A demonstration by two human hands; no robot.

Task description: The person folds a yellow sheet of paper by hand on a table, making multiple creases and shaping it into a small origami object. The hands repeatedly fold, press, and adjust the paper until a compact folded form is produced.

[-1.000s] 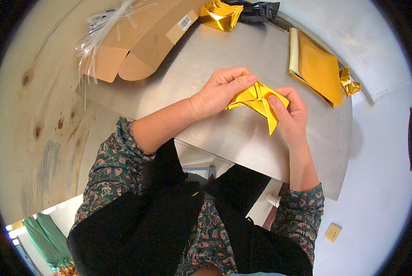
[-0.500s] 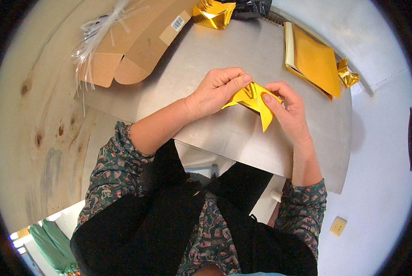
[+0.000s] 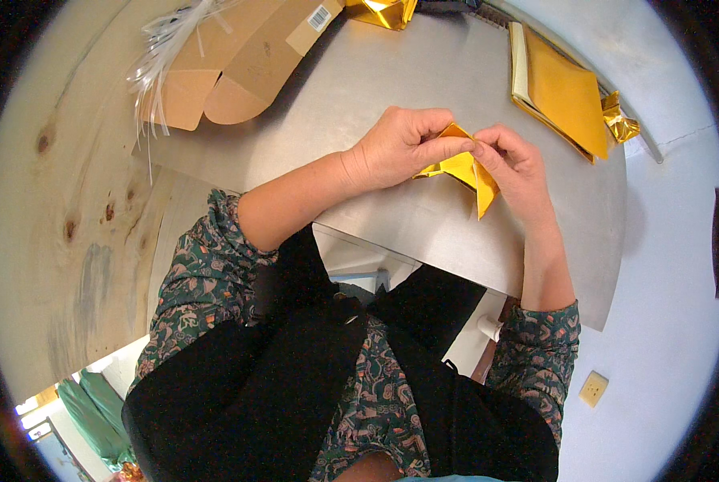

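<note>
Both hands shifted closer; left hand (image 3: 395, 149), right hand (image 3: 513, 165) pinch gold paper (image 3: 470, 170), tip pointing down toward person.

There is one view only, from a fisheye camera on the person's head, looking steeply down and close over the grey metal tabletop (image 3: 359, 96). Forearms enter from the lower edge. Straight edges bow near the dark round rim.
</note>
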